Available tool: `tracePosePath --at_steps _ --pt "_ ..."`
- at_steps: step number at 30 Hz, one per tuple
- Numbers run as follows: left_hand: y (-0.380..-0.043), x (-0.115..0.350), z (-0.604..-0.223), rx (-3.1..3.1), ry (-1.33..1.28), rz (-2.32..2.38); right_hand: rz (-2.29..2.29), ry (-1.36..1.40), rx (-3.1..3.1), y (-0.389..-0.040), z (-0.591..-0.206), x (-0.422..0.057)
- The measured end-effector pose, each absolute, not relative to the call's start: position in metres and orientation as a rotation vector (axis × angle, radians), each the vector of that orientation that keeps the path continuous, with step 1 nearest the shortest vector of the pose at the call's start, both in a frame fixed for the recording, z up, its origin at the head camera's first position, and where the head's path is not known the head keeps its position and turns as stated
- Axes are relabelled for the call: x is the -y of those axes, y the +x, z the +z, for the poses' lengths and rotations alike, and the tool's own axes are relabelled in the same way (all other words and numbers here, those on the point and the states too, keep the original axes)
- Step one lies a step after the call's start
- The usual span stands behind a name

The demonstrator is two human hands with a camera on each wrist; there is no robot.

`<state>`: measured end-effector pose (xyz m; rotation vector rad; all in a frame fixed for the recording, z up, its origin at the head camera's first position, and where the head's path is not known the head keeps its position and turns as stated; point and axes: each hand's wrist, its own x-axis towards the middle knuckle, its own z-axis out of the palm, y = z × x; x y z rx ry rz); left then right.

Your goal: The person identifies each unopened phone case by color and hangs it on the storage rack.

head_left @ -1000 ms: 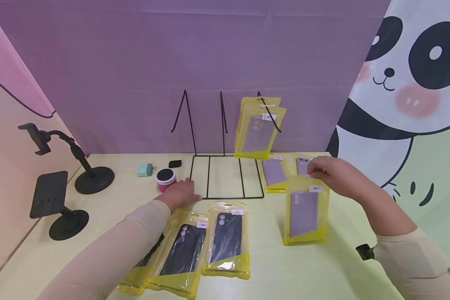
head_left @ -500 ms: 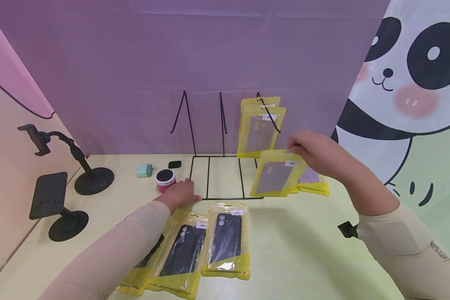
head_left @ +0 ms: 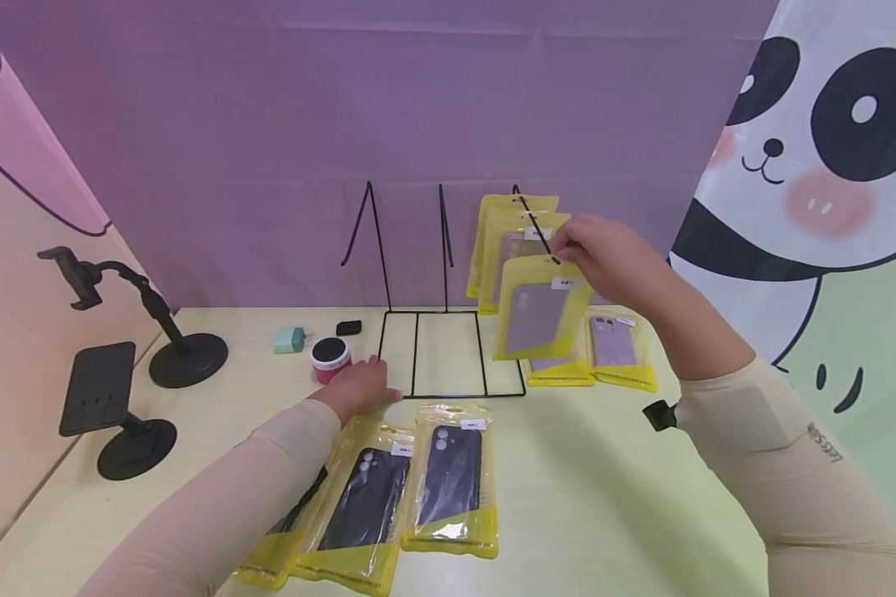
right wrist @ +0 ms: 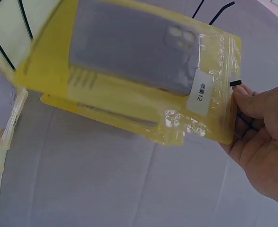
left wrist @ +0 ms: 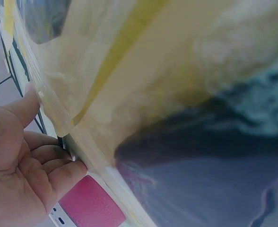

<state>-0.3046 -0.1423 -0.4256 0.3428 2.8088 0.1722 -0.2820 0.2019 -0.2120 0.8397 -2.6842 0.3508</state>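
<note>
My right hand pinches the top edge of a yellow bag with a lilac phone case in it. In the right wrist view, the black hook tip pokes out at the bag's top, beside my fingertips. Further back on that hook of the black wire display rack hang other bagged lilac cases. My left hand holds the rack's base at its front left corner, thumb along the front wire. The left wrist view shows those fingers curled at the wire, partly hidden behind a blurred bag.
Two bagged lilac cases lie right of the rack. Bagged black cases lie in front, partly under my left forearm. A pink jar, a teal charger plug, a small black item and two phone stands are at left.
My right hand has carried the bagged lilac case up and leftward from above the table's right side to the right hook's tip. My left hand has stayed at the rack's corner.
</note>
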Motion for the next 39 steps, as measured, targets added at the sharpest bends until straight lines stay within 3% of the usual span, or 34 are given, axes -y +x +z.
tracePosePath --at_steps 13,24,33,39 --pt "-0.306 0.139 -0.427 -2.807 0.335 0.160 0.380 0.677 2.847 -0.329 -0.210 -0.190" --pt "-0.307 0.140 -0.426 -2.816 0.352 0.157 0.450 0.659 2.838 -0.336 -0.210 -0.193" --pt "-0.306 0.141 -0.425 -2.818 0.355 0.173 0.582 0.489 2.695 -0.335 -0.218 -0.234" --pt "-0.305 0.142 -0.426 -2.820 0.348 0.165 0.549 0.353 2.853 -0.347 -0.261 -0.274"
